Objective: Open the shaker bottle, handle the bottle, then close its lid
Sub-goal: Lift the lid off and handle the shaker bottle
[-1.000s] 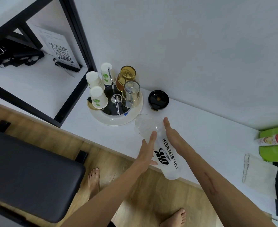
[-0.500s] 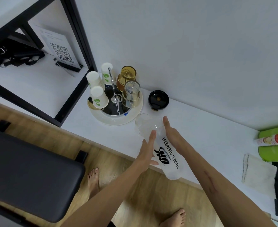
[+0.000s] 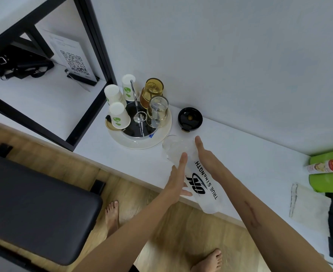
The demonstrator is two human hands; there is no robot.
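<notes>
The clear shaker bottle [image 3: 203,183] with black "TRUE STRENGTH" lettering is lidless and tilted, its open mouth pointing toward the tray and its base out over the counter's front edge. My left hand [image 3: 176,179] presses flat against its left side. My right hand [image 3: 204,156] presses flat against its right side, fingers straight. The bottle is held between the two palms. Its black round lid [image 3: 190,119] lies apart on the white counter [image 3: 250,163], close to the wall.
A round white tray [image 3: 142,144] with upturned paper cups and glasses stands just left of the bottle's mouth. A black-framed shelf [image 3: 95,36] is at the left, a dark bench [image 3: 34,203] below. A green packet [image 3: 330,173] and white napkin [image 3: 308,205] lie at the right.
</notes>
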